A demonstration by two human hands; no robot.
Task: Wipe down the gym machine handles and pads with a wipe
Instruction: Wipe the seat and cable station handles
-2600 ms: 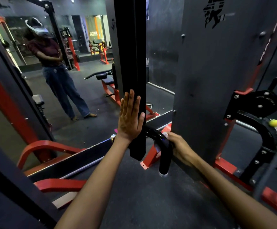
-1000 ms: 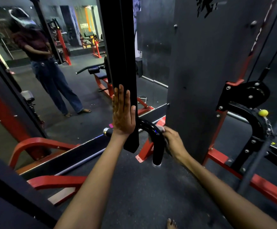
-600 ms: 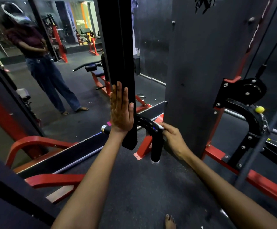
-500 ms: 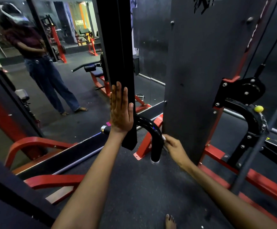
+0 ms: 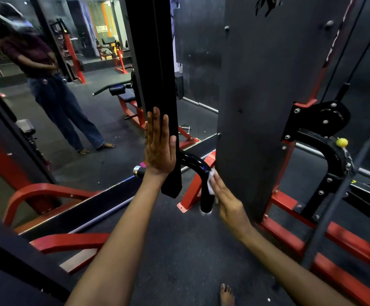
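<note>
Left hand [image 5: 158,149] flat on post [image 5: 157,62]; right hand [image 5: 228,202] presses wipe [image 5: 211,181] to handle [image 5: 202,186].

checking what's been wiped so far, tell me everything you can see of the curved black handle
The curved black handle is a glossy tube, seemingly coated metal. It arches out from behind the black upright post, bends and drops to a vertical grip with a silvery end cap just above the floor. Light glints at the bend. The right hand presses a white wipe against the grip's right side. The left hand lies flat on the post, not the handle.

Bare forearms with no sleeves showing, left hand [image 5: 159,149], right hand [image 5: 228,199], a bare foot [image 5: 227,295]
</note>
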